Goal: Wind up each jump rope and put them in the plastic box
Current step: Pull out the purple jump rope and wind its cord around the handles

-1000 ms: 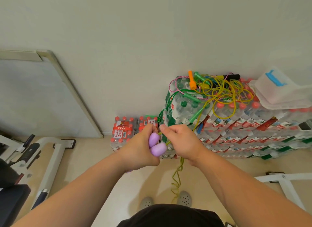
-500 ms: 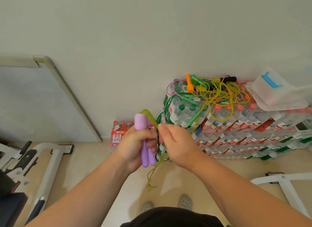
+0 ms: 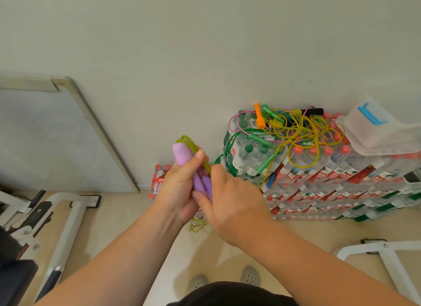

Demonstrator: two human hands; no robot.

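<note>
The person stands facing the wall, both hands raised in front of the chest. The left hand [image 3: 178, 189] grips a pair of purple handles [image 3: 182, 155] held side by side and pointing up, its fingers [image 3: 198, 156] clenched round them with the thumb laid across the front. A yellow-green rope [image 3: 190, 141] loops over the tops of the handles and runs down their right side. There the right hand [image 3: 232, 198] pinches it, touching the handles, with its thumb against their lower ends. A short tail of the same rope dangles just below the two hands, above the floor [image 3: 127, 226].

Off to the right, well apart from the hands, a tangle of other jump ropes [image 3: 300, 132] in yellow, green, pink and orange lies on top of stacked packs of water bottles [image 3: 330, 180] against the wall. The plastic box [image 3: 373, 132], clear with a blue clasp, sits on the same stack, just beside the tangle on its right.
</note>
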